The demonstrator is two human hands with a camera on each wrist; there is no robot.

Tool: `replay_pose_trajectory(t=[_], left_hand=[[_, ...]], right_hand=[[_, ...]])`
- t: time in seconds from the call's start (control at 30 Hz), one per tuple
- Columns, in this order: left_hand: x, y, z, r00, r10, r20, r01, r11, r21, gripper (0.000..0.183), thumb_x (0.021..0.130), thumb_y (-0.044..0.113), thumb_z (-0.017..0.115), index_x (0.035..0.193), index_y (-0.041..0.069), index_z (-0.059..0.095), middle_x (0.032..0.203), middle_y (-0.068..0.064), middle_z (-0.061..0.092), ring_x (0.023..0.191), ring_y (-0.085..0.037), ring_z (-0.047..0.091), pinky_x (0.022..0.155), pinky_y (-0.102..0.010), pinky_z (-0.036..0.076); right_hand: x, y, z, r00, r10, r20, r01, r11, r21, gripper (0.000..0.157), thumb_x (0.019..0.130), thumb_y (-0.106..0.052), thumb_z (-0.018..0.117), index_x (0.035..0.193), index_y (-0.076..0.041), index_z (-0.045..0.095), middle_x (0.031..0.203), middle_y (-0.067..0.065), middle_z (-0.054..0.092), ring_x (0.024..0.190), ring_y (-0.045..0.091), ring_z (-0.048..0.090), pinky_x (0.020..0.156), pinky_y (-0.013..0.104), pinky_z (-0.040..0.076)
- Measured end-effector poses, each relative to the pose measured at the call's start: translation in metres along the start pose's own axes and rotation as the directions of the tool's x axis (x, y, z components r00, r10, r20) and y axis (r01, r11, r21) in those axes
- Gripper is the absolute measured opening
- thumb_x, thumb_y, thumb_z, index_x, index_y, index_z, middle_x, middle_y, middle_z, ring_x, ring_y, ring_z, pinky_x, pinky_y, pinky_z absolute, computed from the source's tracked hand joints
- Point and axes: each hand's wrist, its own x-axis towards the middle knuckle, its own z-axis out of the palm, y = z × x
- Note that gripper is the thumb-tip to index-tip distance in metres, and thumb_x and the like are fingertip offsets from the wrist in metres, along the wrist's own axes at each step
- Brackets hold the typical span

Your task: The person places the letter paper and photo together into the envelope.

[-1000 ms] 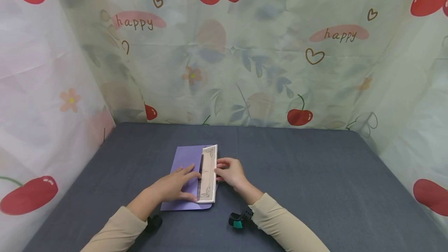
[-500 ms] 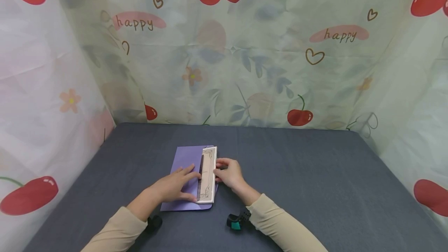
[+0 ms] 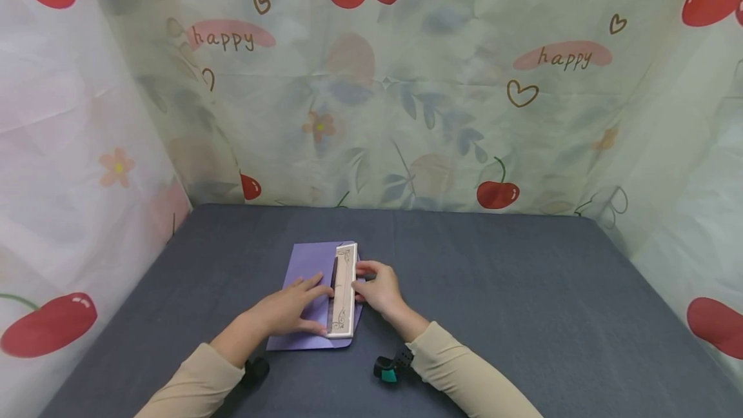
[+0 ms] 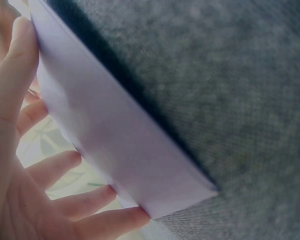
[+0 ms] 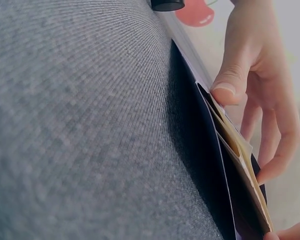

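Observation:
A flat purple envelope (image 3: 313, 260) lies on the dark table, left of the middle. A beige paper (image 3: 344, 276) with ornate corners and a white border lies along its right part. My left hand (image 3: 287, 307) rests spread over the envelope, thumb and index finger at the paper's left edge. My right hand (image 3: 380, 286) pinches the paper's right edge. In the right wrist view, layered beige paper edges (image 5: 252, 185) stand apart between purple covers, with a right fingertip (image 5: 290, 233) at the bottom. The left wrist view has the envelope's purple face (image 4: 120, 130) beside my spread left fingers.
The dark cloth-covered table (image 3: 522, 302) extends well beyond the envelope on the right. A patterned curtain (image 3: 371, 108) with cherries hangs behind and at both sides. Black wrist devices (image 3: 395, 366) sit low beneath both wrists.
My right hand and the beige paper's right edge have moved slightly left. The paper's top right corner has come down. My left hand has kept its place.

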Motion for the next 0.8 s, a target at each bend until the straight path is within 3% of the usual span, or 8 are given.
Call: replay_pose_trajectory(t=[0.8], left_hand=[[0.0014, -0.0028, 0.0017, 1.0, 0.023, -0.014, -0.024, 1.0, -0.007, 0.064, 0.075, 0.053, 0.068, 0.129, 0.024, 0.048, 0.149, -0.022, 0.033, 0.129, -0.056, 0.034, 0.094, -0.066, 0.037]], right_hand=[[-0.0012, -0.002, 0.0093, 1.0, 0.013, 0.029, -0.013, 1.0, 0.019, 0.04, 0.075, 0.012, 0.061, 0.115, 0.011, 0.057, 0.107, 0.028, 0.063, 0.065, 0.014, 0.063, 0.057, 0.028, 0.056]])
